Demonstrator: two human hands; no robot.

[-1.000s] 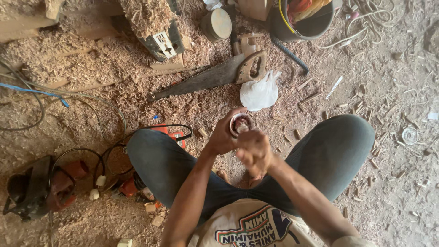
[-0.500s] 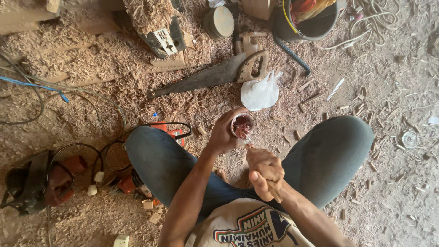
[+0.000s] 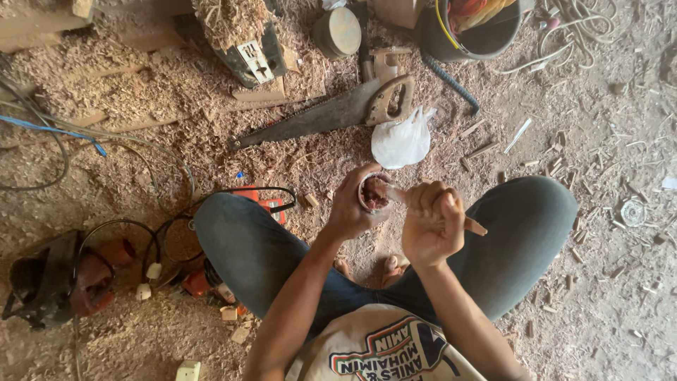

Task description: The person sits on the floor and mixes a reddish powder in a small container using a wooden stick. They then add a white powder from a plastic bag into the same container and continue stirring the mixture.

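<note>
Sawdust-strewn floor (image 3: pixel 141 141). Left hand (image 3: pixel 350 209) wraps the small tin (image 3: pixel 374 192), keep level; right hand (image 3: pixel 431 224), fingers closed on the wooden stick (image 3: pixel 471 226), stirs gently.

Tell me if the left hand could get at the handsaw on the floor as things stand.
Probably not right away. The left hand is wrapped around a small cup that the right hand is stirring with a stick. The handsaw lies uncovered on the sawdust ahead, beside a white bag.
</note>
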